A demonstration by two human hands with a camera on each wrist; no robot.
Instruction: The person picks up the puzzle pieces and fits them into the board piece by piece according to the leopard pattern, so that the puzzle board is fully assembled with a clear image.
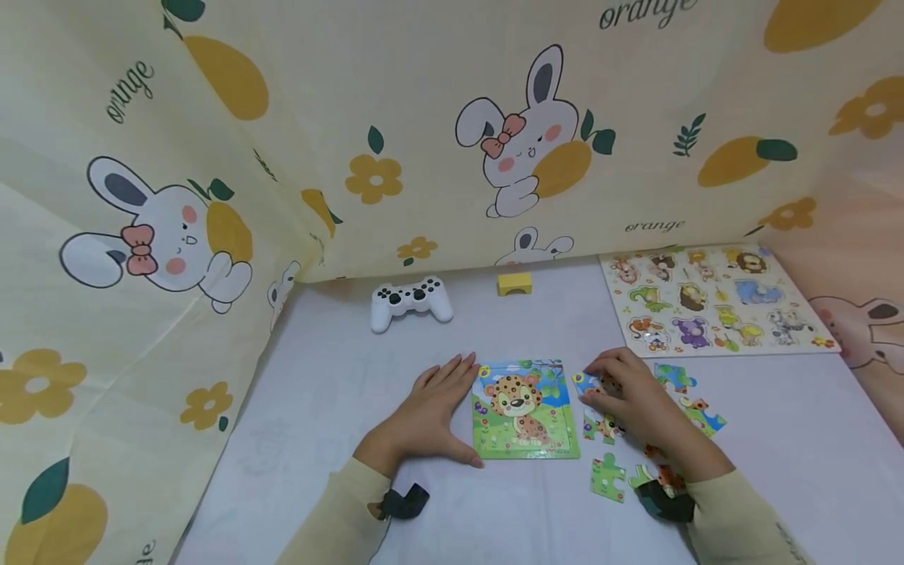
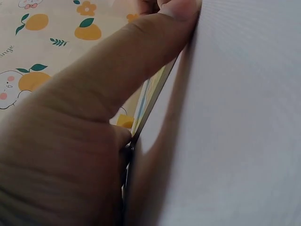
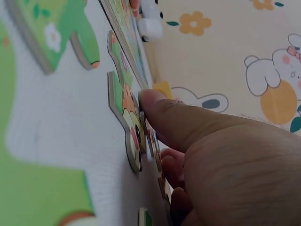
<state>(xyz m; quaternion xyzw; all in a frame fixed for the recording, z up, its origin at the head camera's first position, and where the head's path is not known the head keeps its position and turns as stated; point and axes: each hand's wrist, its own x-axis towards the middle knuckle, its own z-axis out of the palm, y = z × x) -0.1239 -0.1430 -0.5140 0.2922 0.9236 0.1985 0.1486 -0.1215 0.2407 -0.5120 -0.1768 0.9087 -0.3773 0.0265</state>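
A square leopard-picture puzzle board (image 1: 551, 428) lies flat on the white table. Along its left side rests my left hand (image 1: 434, 416), fingers straight, with fingertips at the upper left corner and the thumb near the lower left one. My right hand (image 1: 639, 404) is just right of the board, thumb and bent fingers pinching a puzzle piece (image 1: 583, 382) with a yellow flower on it. Below the thumb is a puzzle piece (image 1: 600, 426) showing part of the leopard. A green puzzle piece (image 1: 607, 477) lies nearer the front. The right wrist view shows loose pieces (image 3: 134, 150) beside the thumb.
More loose pieces (image 1: 674, 377) lie right of the right hand, some partly under its wrist. An animal puzzle board (image 1: 667, 310) is at the back right. A white game controller (image 1: 411, 303) and a yellow block (image 1: 514, 283) stand near the patterned curtain (image 1: 424, 94).
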